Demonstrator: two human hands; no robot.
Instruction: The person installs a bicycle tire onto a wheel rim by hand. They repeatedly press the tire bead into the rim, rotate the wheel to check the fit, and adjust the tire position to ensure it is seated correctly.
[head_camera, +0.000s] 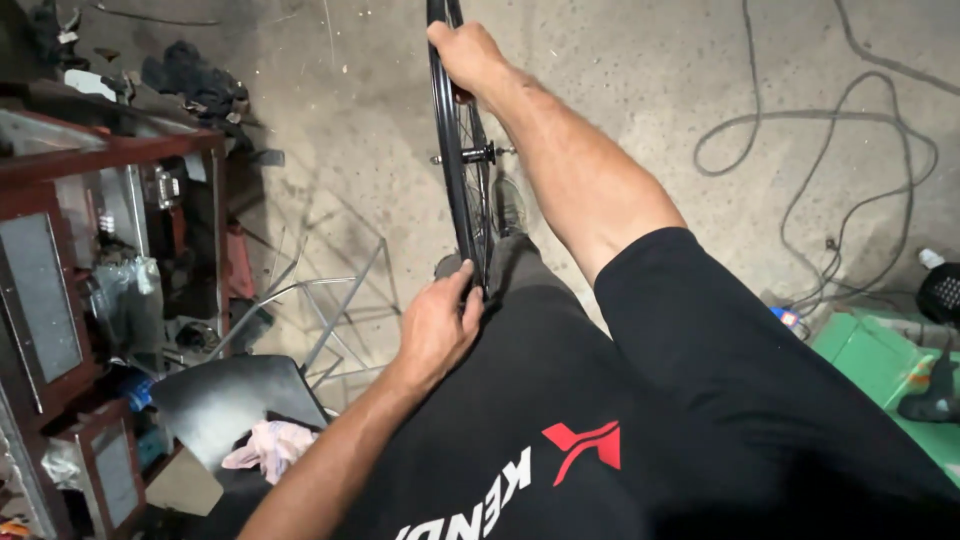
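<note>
A black bicycle wheel (458, 175) stands upright and edge-on in front of me, its hub and axle (478, 154) showing at mid-height. My right hand (463, 55) grips the rim at its far top. My left hand (437, 326) clasps the near part of the rim, close to my body. Thin spokes run between rim and hub. The wheel's lowest part is hidden behind my left hand and my black shirt.
A cluttered dark red shelf unit (110, 160) stands at the left. A black stool seat (225, 395) carries a pink rag (268, 447). A bare metal rim (320, 300) lies on the concrete floor. Cables (810, 150) loop at the right above a green box (875, 355).
</note>
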